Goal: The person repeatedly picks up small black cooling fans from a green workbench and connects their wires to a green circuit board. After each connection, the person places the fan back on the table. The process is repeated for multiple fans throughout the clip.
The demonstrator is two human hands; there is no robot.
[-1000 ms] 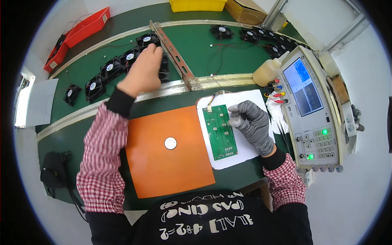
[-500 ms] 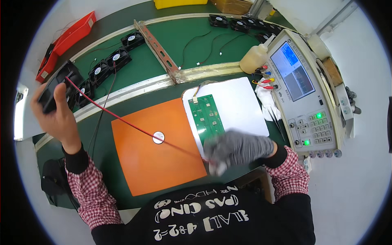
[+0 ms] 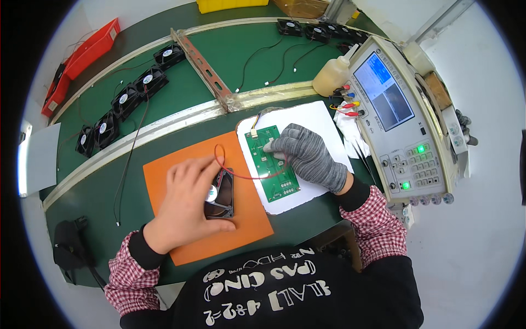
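Left hand (image 3: 186, 200) straddles fan (image 3: 226, 196) on mat (image 3: 252, 222), thumb and fingers gripping opposite edges. Right hand (image 3: 311, 156) bends over board (image 3: 278, 185), hold unclear. Mat lies bare right of fan.

Orange mat (image 3: 251, 214), white sheet (image 3: 307, 114) — both lie on the green bench (image 3: 104, 214).

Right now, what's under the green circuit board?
A white sheet shows around the green circuit board, so the board seems to lie on it. Anything directly beneath is covered and can't be seen.
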